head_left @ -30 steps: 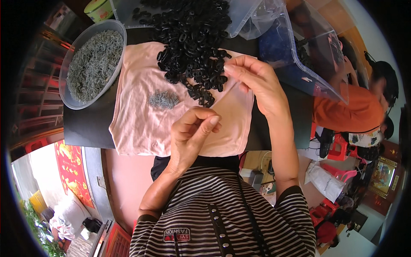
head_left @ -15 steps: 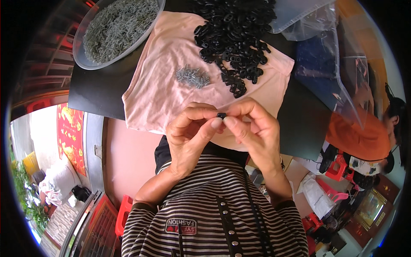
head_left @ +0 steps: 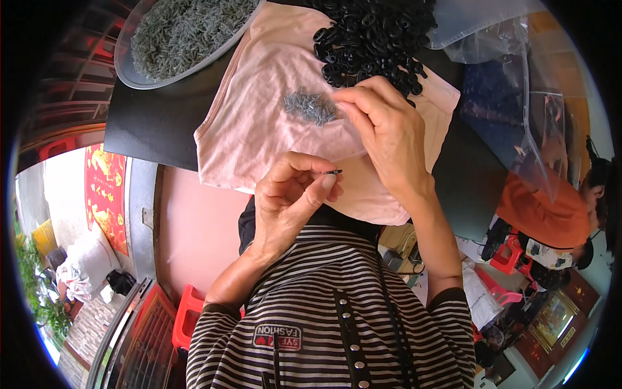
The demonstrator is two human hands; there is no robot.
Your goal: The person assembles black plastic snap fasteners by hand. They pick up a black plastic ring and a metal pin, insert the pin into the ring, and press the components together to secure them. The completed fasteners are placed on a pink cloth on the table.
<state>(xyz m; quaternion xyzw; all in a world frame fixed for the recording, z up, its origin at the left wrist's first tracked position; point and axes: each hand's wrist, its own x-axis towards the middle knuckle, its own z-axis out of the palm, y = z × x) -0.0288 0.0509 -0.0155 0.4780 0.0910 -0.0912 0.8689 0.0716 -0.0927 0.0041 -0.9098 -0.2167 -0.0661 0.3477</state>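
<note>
Half a second ago both hands met close to the chest around a small dark piece; now they have parted, and the right hand [head_left: 382, 133] has reached forward to the little heap of grey metal pins [head_left: 310, 106] on the pink cloth [head_left: 259, 123], fingertips curled together at the heap's near edge, seemingly picking at a pin, though whether one is already gripped cannot be told. Meanwhile the left hand [head_left: 288, 198] stays back near the striped shirt, thumb and forefinger pinching a small black piece [head_left: 334, 172] at its tips. Beyond the right hand lies the pile of black plastic rings [head_left: 372, 35], and a clear bowl of grey pins [head_left: 184, 32] sits at the far left on the dark table [head_left: 149, 126].
</note>
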